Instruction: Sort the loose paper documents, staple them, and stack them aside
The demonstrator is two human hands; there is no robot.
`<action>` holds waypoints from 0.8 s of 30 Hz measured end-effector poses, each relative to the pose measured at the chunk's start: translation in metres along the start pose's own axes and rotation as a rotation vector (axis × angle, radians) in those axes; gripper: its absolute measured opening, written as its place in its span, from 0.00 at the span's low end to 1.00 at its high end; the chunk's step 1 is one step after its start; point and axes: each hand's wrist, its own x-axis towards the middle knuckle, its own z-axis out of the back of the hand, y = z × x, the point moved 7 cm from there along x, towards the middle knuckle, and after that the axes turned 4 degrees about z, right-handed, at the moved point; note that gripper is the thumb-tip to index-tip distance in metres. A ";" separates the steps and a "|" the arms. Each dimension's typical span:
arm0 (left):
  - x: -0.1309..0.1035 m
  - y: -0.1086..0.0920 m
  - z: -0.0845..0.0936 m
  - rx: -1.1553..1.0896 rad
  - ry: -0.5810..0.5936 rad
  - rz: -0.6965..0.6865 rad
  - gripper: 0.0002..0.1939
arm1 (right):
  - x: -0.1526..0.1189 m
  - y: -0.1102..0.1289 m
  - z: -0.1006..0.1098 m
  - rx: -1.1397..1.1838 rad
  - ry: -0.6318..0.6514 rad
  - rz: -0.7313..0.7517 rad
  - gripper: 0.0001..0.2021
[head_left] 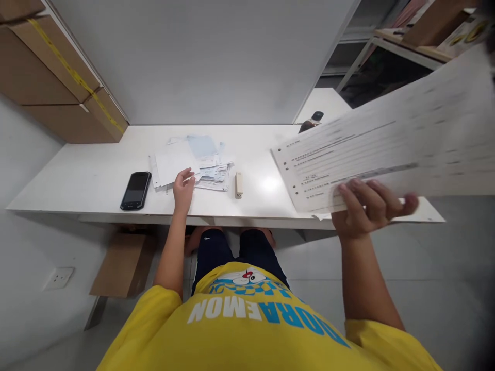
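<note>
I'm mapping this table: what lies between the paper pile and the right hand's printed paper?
In the head view, a small beige object, perhaps a stapler, lies on the table between the paper pile and the printed paper.

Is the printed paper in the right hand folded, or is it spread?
Spread: the printed paper shows one broad face with lines of text, no fold visible, while the right hand grips its lower edge.

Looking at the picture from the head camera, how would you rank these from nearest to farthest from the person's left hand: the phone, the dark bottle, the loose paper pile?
From the left hand:
1. Loose paper pile: right at the fingers.
2. Phone: to its left, near the table's front edge.
3. Dark bottle: far right, toward the back.
</note>
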 end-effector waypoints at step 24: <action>-0.068 -0.010 0.019 0.208 -0.390 -0.177 0.18 | -0.063 0.017 -0.018 0.315 0.209 -0.274 0.14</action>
